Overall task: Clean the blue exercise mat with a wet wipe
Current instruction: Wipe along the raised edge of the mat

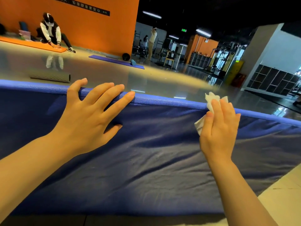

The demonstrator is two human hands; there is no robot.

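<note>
The blue exercise mat lies spread on the floor and fills most of the view, its far long edge a lighter blue piped seam running from the left down toward the right. Its cover is creased in soft folds across the middle. No wet streak or sheen shows on it, so I cannot tell from its surface how much has been wiped; a few dark specks show low in the middle. Judging by where the wipe sits, the work is at the far edge, and the broad near part of the mat probably still wants going over.

The wet wipe, white and bunched, is in the right hand. That hand's grip is closed on it: the fingers curl over the wad and the thumb pinches it from the side, with a tuft poking out above the fingertips and another corner below the thumb. The wipe is pressed right at the mat's edge seam.

The left hand holds nothing. Its grip is apart, fingers spread and straight, the palm resting flat on the mat with the fingertips reaching over the far seam, seemingly steadying the mat.

Beyond, a grey rolled mat lies on the glossy floor, a purple mat farther off, and another person crouches over an orange mat by the orange wall.
</note>
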